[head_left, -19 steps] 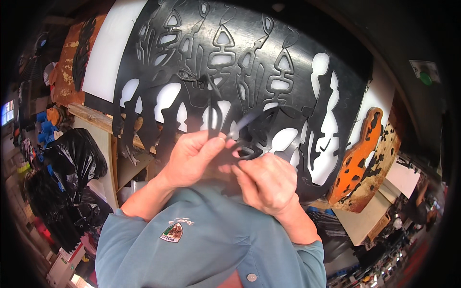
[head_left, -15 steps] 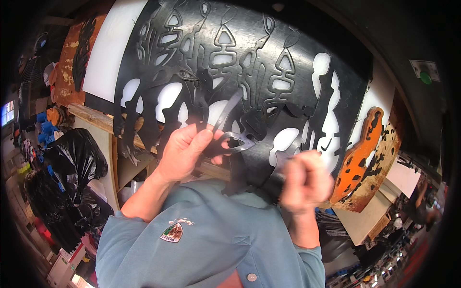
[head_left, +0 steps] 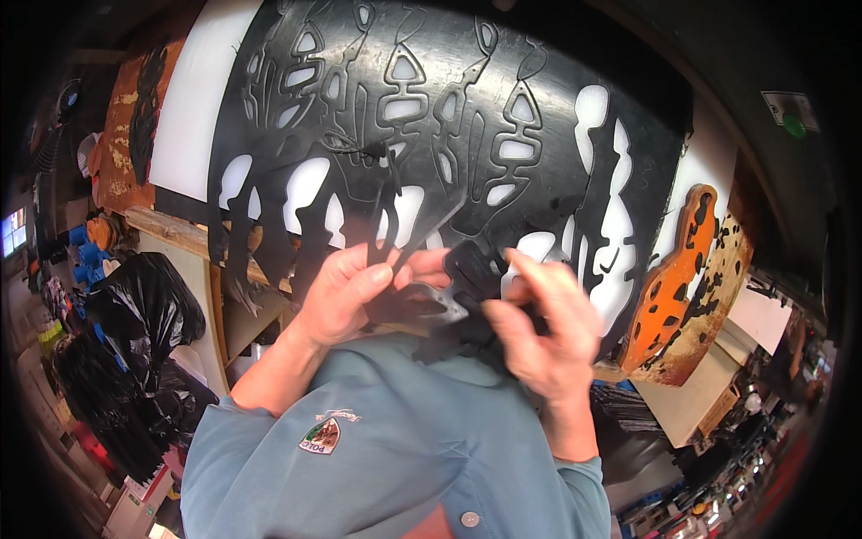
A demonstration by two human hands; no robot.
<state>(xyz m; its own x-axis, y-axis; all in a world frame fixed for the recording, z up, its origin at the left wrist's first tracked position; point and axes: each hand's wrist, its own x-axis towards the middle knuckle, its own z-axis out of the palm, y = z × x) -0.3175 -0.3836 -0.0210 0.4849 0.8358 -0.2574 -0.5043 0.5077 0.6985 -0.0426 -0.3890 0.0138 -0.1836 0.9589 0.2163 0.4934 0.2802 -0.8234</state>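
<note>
My left hand (head_left: 346, 292) is closed, thumb against fingers, around a black cut-out piece (head_left: 422, 305) with a long thin strip rising from it. The material looks like leather or rubber; I cannot tell which. Just right of it, a darker black flap (head_left: 473, 271) sits between my two hands. My right hand (head_left: 552, 328) is beside that flap, thumb and forefinger apart and slightly blurred. Beneath both hands, a large black sheet (head_left: 575, 189) bears several cut outlines, and white shows through its openings. Its near edge hangs in ragged strips.
An orange cutting die (head_left: 675, 283) lies at the right on a worn board (head_left: 709, 310). White board (head_left: 202, 108) shows at the left of the sheet, above a wooden edge (head_left: 175, 232). A black plastic bag (head_left: 153, 305) is at the lower left.
My right hand has come left and up toward the black flap, and its fingers have spread. My left hand keeps its hold on the cut-out piece. The view has shifted slightly.
</note>
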